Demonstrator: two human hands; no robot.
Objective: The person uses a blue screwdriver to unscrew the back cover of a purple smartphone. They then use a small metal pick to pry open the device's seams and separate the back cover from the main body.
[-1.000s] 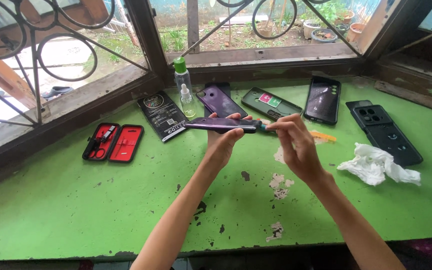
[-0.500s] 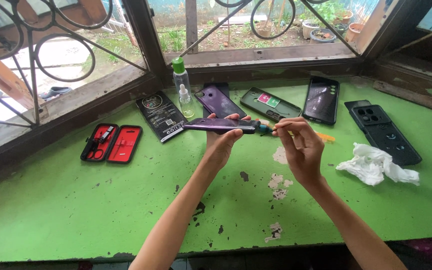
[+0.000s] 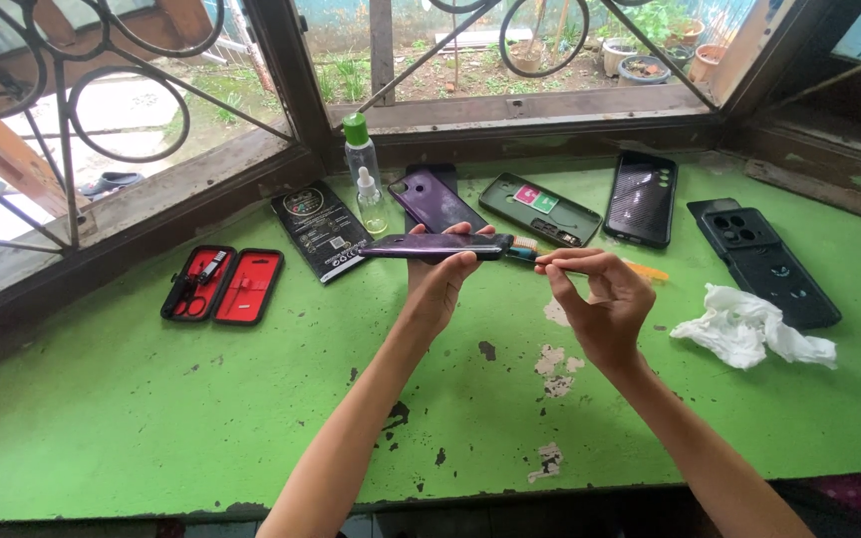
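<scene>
My left hand [image 3: 442, 282] holds a dark purple phone [image 3: 432, 246] flat and edge-on above the green table [image 3: 151, 399]. My right hand [image 3: 602, 301] pinches a small brush with an orange handle [image 3: 643, 270]; its bristle head [image 3: 521, 253] touches the phone's right end. A purple phone case [image 3: 435, 202] lies on the table just behind the phone.
Behind stand a clear bottle with a green cap [image 3: 358, 154] and a small dropper bottle [image 3: 370, 202]. A black packet [image 3: 319, 229], an open red tool case [image 3: 223, 284], a green phone frame [image 3: 540, 208], two dark cases [image 3: 642, 198] [image 3: 761, 259] and crumpled white tissue [image 3: 749, 329] lie around.
My right hand has shifted slightly to the right and lower, with the brush still at the phone's end. The left hand and phone stay in place.
</scene>
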